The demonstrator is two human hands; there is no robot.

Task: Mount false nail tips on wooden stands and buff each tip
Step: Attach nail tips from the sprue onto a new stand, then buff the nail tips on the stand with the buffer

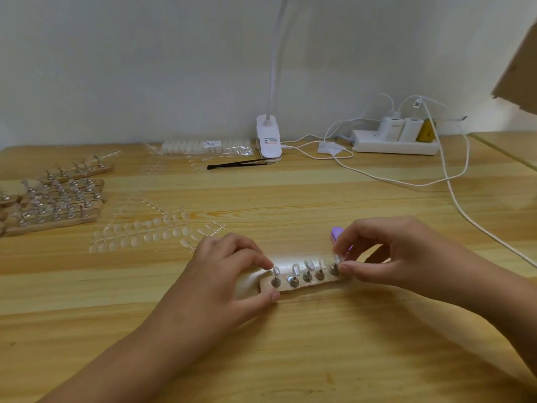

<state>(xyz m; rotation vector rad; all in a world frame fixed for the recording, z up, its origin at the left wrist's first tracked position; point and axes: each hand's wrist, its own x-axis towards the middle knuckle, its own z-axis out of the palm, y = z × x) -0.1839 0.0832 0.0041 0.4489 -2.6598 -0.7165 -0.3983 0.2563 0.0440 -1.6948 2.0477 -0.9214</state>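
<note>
A wooden stand (312,286) lies across the table in front of me, carrying several metal pegs with clear nail tips (295,269) on them. My left hand (229,271) grips the stand's left end between thumb and fingers. My right hand (386,251) pinches the rightmost nail tip (337,259) at the stand's right end. A purple buffer block (337,233) lies on the table just behind those fingers, partly hidden by them.
Strips of loose clear nail tips (151,232) lie left of my hands. Several filled wooden stands (55,199) sit at the far left. At the back are a bag of tips (203,148), black tweezers (238,164), a clip lamp (268,139), a power strip (395,142) and white cables (453,193).
</note>
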